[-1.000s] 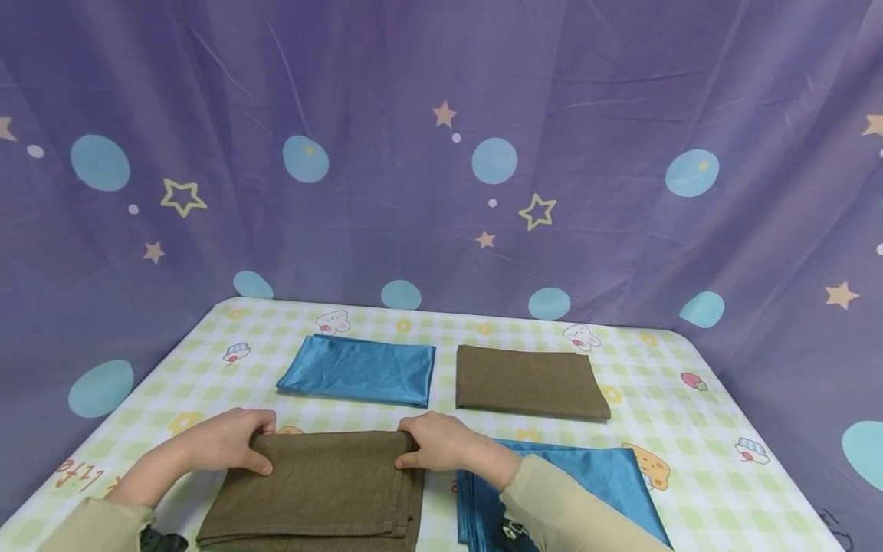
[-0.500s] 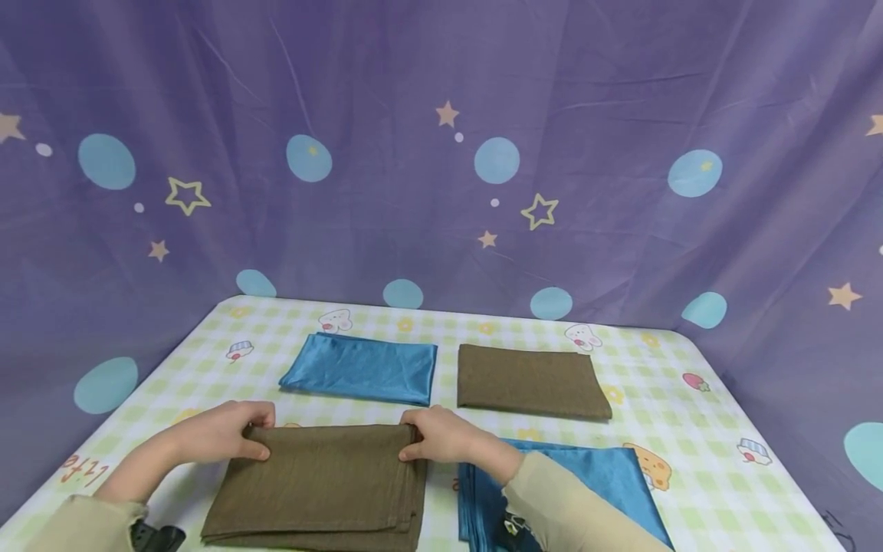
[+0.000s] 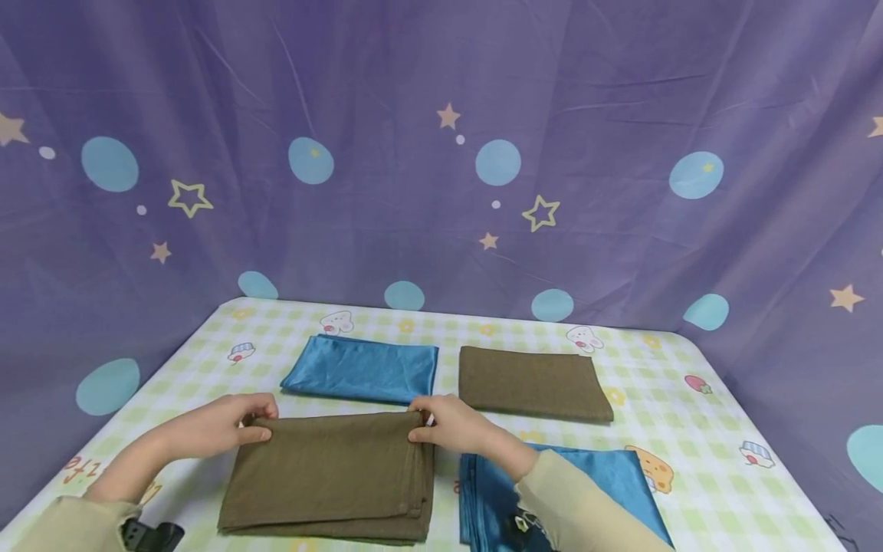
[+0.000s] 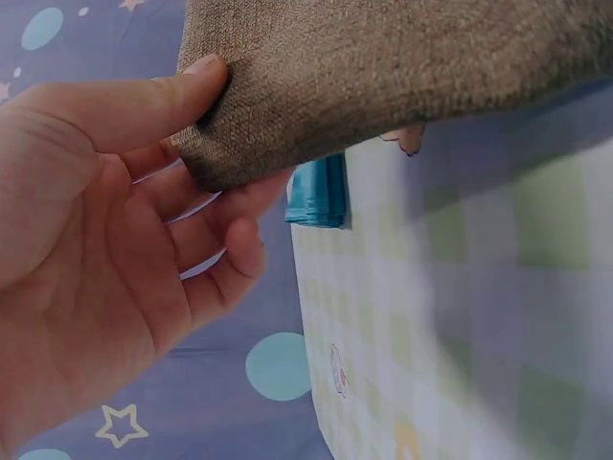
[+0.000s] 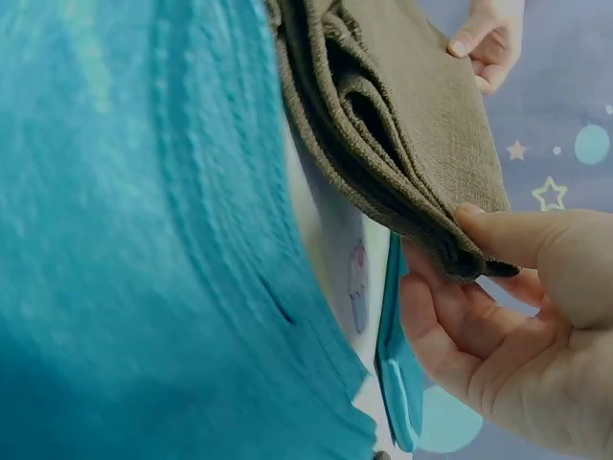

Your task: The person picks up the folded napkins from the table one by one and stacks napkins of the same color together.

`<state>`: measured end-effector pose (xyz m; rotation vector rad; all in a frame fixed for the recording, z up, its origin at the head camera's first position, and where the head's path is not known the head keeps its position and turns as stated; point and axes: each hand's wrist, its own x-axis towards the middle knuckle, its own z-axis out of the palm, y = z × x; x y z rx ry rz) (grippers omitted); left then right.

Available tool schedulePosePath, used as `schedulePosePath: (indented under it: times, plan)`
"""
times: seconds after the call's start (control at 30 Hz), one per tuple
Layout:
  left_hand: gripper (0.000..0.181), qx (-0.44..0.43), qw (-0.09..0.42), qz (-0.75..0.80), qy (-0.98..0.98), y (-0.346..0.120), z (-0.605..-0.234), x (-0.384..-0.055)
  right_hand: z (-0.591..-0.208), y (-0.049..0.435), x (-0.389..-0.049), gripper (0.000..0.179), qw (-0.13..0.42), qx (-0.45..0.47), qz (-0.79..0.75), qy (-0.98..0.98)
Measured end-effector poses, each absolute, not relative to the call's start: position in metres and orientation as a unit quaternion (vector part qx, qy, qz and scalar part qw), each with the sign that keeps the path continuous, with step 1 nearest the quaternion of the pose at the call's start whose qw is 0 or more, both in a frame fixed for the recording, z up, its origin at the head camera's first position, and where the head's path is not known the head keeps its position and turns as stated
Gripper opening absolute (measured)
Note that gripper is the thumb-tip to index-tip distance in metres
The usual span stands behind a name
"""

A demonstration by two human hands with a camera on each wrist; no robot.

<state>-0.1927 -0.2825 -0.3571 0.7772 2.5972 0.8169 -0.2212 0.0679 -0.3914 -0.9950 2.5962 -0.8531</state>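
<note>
A folded brown cloth [image 3: 331, 475] lies across the front left of the head view, its far corners held by two hands. My left hand [image 3: 214, 425] pinches the far left corner, thumb on top and fingers beneath, as the left wrist view shows on the brown fabric [image 4: 316, 77]. My right hand [image 3: 451, 424] pinches the far right corner; in the right wrist view its thumb presses the stacked folds [image 5: 383, 144]. The cloth's far edge is raised off the table. Beneath my right forearm lies a folded blue satin cloth [image 3: 586, 468].
Farther back lie another folded blue cloth [image 3: 366, 369] at left and another folded brown cloth [image 3: 534, 383] at right. A green checked tablecloth [image 3: 717, 429] covers the table. A purple curtain [image 3: 414, 92] with stars and dots rises behind and around the sides.
Both hands have moved the held brown cloth away from the body and slightly right, and its far edge now sits closer to the back blue cloth. The other cloths have stayed put.
</note>
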Motion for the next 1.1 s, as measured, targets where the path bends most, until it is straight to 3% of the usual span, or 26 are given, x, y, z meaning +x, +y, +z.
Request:
schedulePosePath:
  times: [0.6, 1.1]
  plan:
    - [0.015, 0.275, 0.089, 0.309, 0.906, -0.261, -0.346, -0.197, -0.371, 0.097, -0.231, 0.01, 0.08, -0.333, -0.339, 0.876]
    - [0.009, 0.264, 0.009, 0.286, 0.921, -0.24, -0.339, -0.209, -0.356, 0.117, -0.244, 0.019, 0.002, -0.313, -0.335, 0.889]
